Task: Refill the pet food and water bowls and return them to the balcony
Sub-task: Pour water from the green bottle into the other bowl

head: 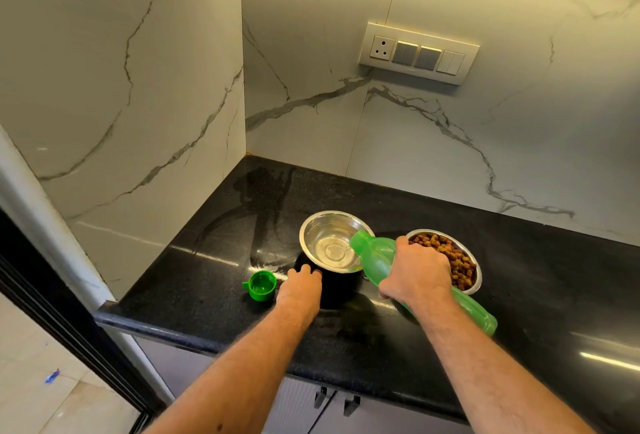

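Marble-veined walls meet in a corner behind the black speckled desk (207, 281). Farthest left sits a green bottle cap (261, 285), open side up. Beside it the left hand (302, 286) rests with fingers against the dark side of the steel water bowl (332, 243), which holds a little water. The right hand (417, 272) grips a tilted green plastic bottle (375, 255), its mouth over the bowl's rim. Rightmost, a steel bowl of brown kibble (457, 262) stands near.

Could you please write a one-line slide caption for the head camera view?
Right hand tips a green bottle over the steel water bowl; left hand steadies it.
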